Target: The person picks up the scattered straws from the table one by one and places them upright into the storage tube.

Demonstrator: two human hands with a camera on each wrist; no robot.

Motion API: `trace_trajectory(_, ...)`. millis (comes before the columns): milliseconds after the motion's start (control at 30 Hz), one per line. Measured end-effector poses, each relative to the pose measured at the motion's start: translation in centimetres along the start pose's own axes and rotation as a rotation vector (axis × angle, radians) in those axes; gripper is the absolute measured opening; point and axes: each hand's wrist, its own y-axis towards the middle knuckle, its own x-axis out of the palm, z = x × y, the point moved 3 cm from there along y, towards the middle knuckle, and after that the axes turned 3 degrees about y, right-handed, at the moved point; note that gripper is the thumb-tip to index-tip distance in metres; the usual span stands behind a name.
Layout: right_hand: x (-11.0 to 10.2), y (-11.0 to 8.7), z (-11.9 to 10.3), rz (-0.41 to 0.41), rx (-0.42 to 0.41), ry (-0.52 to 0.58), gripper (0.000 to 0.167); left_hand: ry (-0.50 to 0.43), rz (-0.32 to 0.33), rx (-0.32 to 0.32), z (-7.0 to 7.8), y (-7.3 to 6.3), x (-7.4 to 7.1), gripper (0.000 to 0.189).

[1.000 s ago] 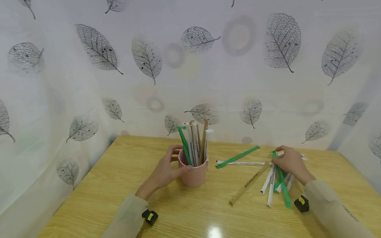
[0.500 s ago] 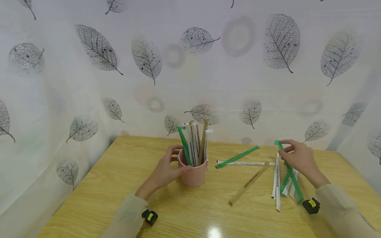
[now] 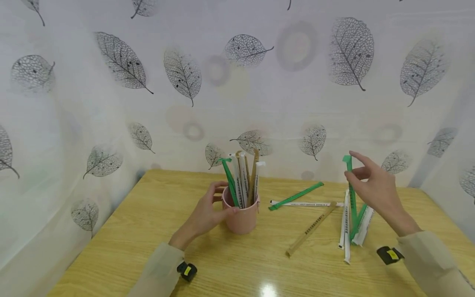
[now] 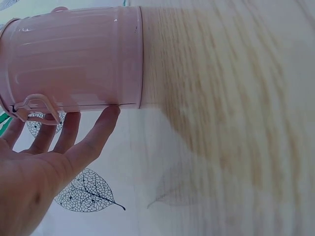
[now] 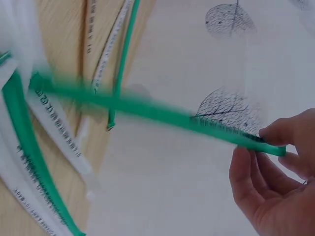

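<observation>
A small pink bucket [image 3: 241, 223] stands on the table with several wrapped straws [image 3: 243, 177] upright in it: green, white and brown. My left hand [image 3: 203, 218] holds the bucket from its left side, thumb at the front of the rim and fingers behind. In the left wrist view, fingertips touch the pink wall [image 4: 74, 59] by a small handle. Raised above the pile at right, my right hand [image 3: 380, 196] pinches a green wrapped straw [image 5: 162, 113] near its top end. That straw hangs nearly upright in the head view, lower end over the pile.
Under the right hand lie white straws [image 3: 346, 231] and another green straw [image 3: 358, 225]. Between bucket and pile, a green straw [image 3: 297, 196] crosses a white one, and a brown straw [image 3: 309, 231] lies slanted. A leaf-patterned curtain [image 3: 237, 90] backs the wooden table [image 3: 167, 189].
My right hand has lifted the green straw off the pile, rising and shifting right; the straw has swung toward upright. Some white straws slid slightly right. The left hand and bucket stayed put.
</observation>
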Motion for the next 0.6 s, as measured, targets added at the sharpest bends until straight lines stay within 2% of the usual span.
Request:
trace_trajectory(233, -0.4, 0.0, -2.6, 0.018, -0.066, 0.094, 0.057, -0.001, -0.002, 0.003, 0.0, 0.1, 0.0, 0.075)
trace_trajectory(433, -0.1, 0.1, -4.5, 0.056, -0.186, 0.157, 0.054, 0.005, 0.009, 0.003, -0.1, 0.1, -0.1, 0.074)
trace_trajectory(600, 0.3, 0.3, -6.1, 0.085, -0.285, 0.231, 0.06, 0.002, 0.013, 0.002, -0.1, 0.1, 0.1, 0.075)
